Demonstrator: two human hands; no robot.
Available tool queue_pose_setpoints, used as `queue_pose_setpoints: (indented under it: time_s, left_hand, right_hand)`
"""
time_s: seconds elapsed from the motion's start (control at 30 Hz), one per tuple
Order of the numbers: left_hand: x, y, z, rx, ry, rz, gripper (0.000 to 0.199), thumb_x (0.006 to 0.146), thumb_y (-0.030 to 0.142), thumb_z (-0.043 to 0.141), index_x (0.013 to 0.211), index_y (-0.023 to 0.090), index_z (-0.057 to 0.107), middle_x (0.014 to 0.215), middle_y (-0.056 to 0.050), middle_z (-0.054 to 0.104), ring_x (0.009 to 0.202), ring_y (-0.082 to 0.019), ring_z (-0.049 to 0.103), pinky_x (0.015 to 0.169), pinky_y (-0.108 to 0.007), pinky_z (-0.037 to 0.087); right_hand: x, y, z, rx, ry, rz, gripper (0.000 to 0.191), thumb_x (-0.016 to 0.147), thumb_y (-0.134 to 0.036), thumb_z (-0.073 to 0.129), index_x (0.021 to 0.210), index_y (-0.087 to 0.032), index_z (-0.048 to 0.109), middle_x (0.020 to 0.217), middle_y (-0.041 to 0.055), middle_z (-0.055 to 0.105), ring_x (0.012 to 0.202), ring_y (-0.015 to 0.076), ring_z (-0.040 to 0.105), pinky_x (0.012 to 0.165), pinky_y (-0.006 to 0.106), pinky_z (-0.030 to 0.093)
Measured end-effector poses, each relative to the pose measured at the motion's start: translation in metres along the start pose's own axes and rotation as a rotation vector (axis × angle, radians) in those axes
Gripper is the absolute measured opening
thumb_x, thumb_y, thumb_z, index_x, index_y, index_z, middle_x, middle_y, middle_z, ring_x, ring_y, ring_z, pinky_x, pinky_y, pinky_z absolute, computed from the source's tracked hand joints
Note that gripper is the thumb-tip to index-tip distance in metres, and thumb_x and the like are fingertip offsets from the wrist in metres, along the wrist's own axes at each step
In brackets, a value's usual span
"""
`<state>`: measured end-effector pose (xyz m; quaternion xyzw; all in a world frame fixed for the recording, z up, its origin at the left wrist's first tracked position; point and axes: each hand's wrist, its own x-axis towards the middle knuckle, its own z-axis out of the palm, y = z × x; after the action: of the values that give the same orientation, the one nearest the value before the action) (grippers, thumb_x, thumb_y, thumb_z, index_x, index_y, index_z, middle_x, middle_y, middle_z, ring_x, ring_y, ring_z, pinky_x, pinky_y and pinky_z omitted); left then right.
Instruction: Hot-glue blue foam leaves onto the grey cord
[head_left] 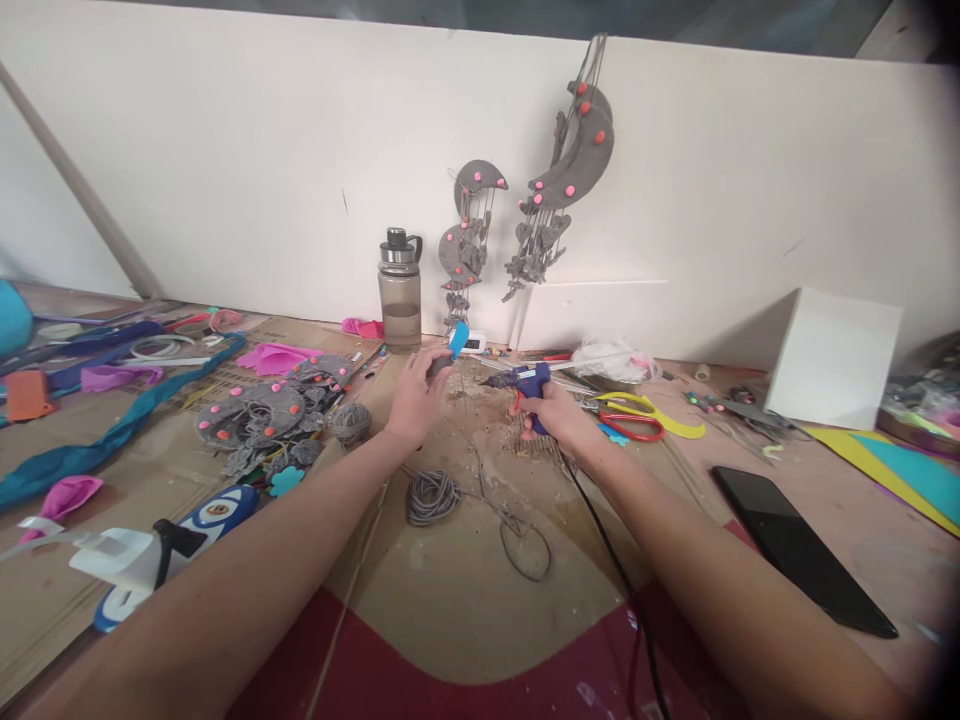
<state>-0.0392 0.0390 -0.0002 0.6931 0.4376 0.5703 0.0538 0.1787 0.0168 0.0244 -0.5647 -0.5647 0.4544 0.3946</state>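
My right hand [559,412] is wrapped round a dark blue hot glue gun [531,380], its nozzle pointing left. A black cord [611,540] runs from it toward me. Between the fingers of my left hand [417,396] is a small bright blue piece [460,340], with something grey beside it, partly hidden by the fingers. A thin grey string hangs down from there to the cardboard. On the cardboard below lie a coil of grey cord [433,497] and a loose cord loop [526,550]. A ball of grey yarn [350,423] sits left of my left hand.
Grey crescent hangings [585,150] hang against the white board behind. A water bottle [400,300] stands at the back. Scissors [630,425] lie right of the glue gun, a black phone [799,545] farther right. Grey dotted pieces [259,415] and a blue-white object [221,512] lie left.
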Motion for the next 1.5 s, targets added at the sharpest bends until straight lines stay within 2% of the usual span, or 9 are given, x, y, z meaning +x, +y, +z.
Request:
queue_pose_setpoints:
  time_s: [0.1, 0.17, 0.3, 0.37, 0.53, 0.7, 0.8, 1.0, 1.5]
  left_hand:
    - [-0.002, 0.000, 0.005, -0.108, -0.018, -0.017, 0.025, 0.089, 0.028, 0.051, 0.111, 0.020, 0.058, 0.113, -0.009, 0.064, 0.106, -0.020, 0.059, 0.095, -0.039, 0.045]
    - [-0.003, 0.001, 0.009, -0.175, -0.025, -0.040, 0.025, 0.089, 0.028, 0.050, 0.112, 0.020, 0.058, 0.114, -0.009, 0.064, 0.106, -0.019, 0.059, 0.095, -0.038, 0.045]
    - [-0.005, 0.007, 0.013, -0.267, -0.033, -0.077, 0.024, 0.089, 0.028, 0.050, 0.111, 0.020, 0.057, 0.115, -0.009, 0.063, 0.107, -0.018, 0.059, 0.095, -0.036, 0.045]
    - [-0.006, 0.013, 0.013, -0.266, -0.034, -0.084, 0.023, 0.090, 0.028, 0.051, 0.111, 0.020, 0.057, 0.115, -0.008, 0.063, 0.107, -0.018, 0.059, 0.095, -0.035, 0.046]
    - [-0.008, 0.032, 0.009, -0.094, -0.058, 0.001, 0.021, 0.089, 0.028, 0.052, 0.108, 0.022, 0.059, 0.111, -0.007, 0.064, 0.105, -0.019, 0.059, 0.093, -0.038, 0.047]
    - [-0.010, 0.047, 0.006, 0.024, -0.081, 0.134, 0.018, 0.090, 0.025, 0.052, 0.106, 0.023, 0.059, 0.113, -0.006, 0.063, 0.111, -0.020, 0.055, 0.098, -0.040, 0.044]
    - [-0.011, 0.049, 0.007, 0.030, -0.076, 0.155, 0.019, 0.090, 0.028, 0.051, 0.107, 0.023, 0.059, 0.112, -0.006, 0.064, 0.110, -0.020, 0.055, 0.097, -0.039, 0.045]
    - [-0.014, 0.046, 0.011, -0.024, -0.076, 0.024, 0.020, 0.090, 0.030, 0.052, 0.108, 0.024, 0.059, 0.109, -0.006, 0.065, 0.105, -0.020, 0.058, 0.092, -0.040, 0.047]
    - [-0.015, 0.054, 0.019, -0.608, -0.114, -0.290, 0.022, 0.081, 0.033, 0.064, 0.098, 0.020, 0.060, 0.101, -0.006, 0.063, 0.097, -0.017, 0.059, 0.091, -0.036, 0.049]
  right_hand:
    - [0.008, 0.007, -0.006, 0.030, -0.046, 0.125, 0.009, 0.070, -0.020, 0.059, 0.076, -0.017, 0.053, 0.068, 0.0049, 0.065, 0.045, 0.0104, 0.049, 0.051, 0.032, 0.054]
    - [0.010, 0.010, -0.011, -0.165, -0.010, 0.119, 0.011, 0.076, -0.027, 0.059, 0.076, -0.017, 0.054, 0.066, 0.0065, 0.064, 0.048, 0.0135, 0.054, 0.055, 0.035, 0.055]
    - [0.004, 0.009, -0.015, -0.786, 0.257, -0.237, 0.022, 0.080, -0.036, 0.059, 0.071, -0.017, 0.053, 0.078, 0.0179, 0.065, 0.083, 0.0275, 0.064, 0.081, 0.045, 0.050]
    - [-0.004, 0.003, -0.011, -0.871, 0.350, -0.441, 0.018, 0.081, -0.033, 0.056, 0.076, -0.017, 0.053, 0.089, 0.0205, 0.064, 0.098, 0.0313, 0.059, 0.091, 0.050, 0.043]
    - [-0.022, -0.023, 0.016, -0.356, 0.226, -0.631, 0.012, 0.085, -0.029, 0.047, 0.092, -0.020, 0.047, 0.097, 0.0087, 0.061, 0.092, 0.0197, 0.058, 0.088, 0.039, 0.046]
    - [-0.024, -0.022, 0.039, 0.060, 0.017, -0.514, 0.023, 0.083, -0.031, 0.051, 0.099, -0.023, 0.037, 0.086, -0.0003, 0.058, 0.077, 0.0137, 0.059, 0.074, 0.031, 0.051]
    - [-0.023, -0.016, 0.042, 0.081, 0.059, -0.501, 0.017, 0.083, -0.035, 0.050, 0.092, -0.023, 0.043, 0.080, -0.0024, 0.053, 0.065, 0.0117, 0.051, 0.063, 0.027, 0.047]
    - [-0.027, -0.019, 0.040, 0.009, 0.145, -0.563, 0.013, 0.084, -0.032, 0.049, 0.082, -0.020, 0.051, 0.076, -0.0010, 0.053, 0.070, 0.0125, 0.048, 0.067, 0.026, 0.042]
    - [-0.022, -0.015, 0.041, 0.094, 0.179, -0.576, 0.013, 0.082, -0.031, 0.055, 0.079, -0.019, 0.056, 0.072, -0.0017, 0.055, 0.067, 0.0127, 0.047, 0.068, 0.027, 0.038]
